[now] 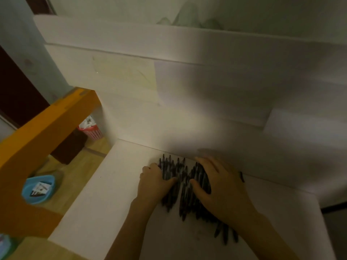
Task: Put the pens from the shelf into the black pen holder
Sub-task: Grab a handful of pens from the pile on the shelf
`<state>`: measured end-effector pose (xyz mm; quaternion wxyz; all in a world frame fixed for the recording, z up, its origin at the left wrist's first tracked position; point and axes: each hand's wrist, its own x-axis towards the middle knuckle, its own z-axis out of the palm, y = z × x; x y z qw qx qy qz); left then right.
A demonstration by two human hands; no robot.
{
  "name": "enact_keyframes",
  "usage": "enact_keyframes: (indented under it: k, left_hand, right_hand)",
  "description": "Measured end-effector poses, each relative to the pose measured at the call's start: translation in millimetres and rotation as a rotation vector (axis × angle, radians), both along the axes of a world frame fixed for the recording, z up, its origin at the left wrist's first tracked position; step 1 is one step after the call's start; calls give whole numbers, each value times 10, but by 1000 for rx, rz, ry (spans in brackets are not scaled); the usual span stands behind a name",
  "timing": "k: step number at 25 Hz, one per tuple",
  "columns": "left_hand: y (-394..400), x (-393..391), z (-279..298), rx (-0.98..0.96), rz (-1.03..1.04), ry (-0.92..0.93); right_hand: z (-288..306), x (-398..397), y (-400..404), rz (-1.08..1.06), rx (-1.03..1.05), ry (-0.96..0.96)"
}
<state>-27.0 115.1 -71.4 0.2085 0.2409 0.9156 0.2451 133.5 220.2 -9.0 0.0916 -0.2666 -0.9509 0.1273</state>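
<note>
A heap of several dark pens [185,186] lies on the white shelf [112,203], close to the white back wall. My left hand [153,182] grips the left side of the heap, thumb across the pens. From the right, my right hand [218,186] covers the heap, its fingers curled over the pens and its thumb pressed into them. More pens [225,233] stick out under my right wrist. One single pen [241,176] lies apart behind my right hand. The black pen holder is not in view.
The shelf ends at the left and drops to a wooden floor. An orange wooden beam [43,132] crosses there. Below it stand a blue bowl [38,189] and a red basket [91,131]. A white wall panel [187,91] rises behind the shelf.
</note>
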Motion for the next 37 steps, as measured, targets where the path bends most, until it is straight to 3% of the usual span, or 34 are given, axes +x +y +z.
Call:
enact_keyframes:
  k: [12, 18, 20, 26, 33, 37]
  left_hand:
    - [40, -69, -80, 135, -36, -94]
    - [92, -46, -83, -29, -128, 110]
    - [116, -40, -67, -22, -140, 102]
    - [27, -95, 149, 109, -54, -42]
    - [-237, -82, 798, 420, -223, -111]
    - [-419, 70, 1136, 548, -387, -22]
  right_hand:
    - [-42, -148, -125, -18, 11, -1]
    - [-31, -123, -182, -39, 13, -8]
    - [-18, -102, -199, -42, 8, -18]
    - [112, -59, -223, -80, 43, -6]
    - [476, 30, -404, -132, 78, 29]
    - [829, 304, -564, -222, 130, 147]
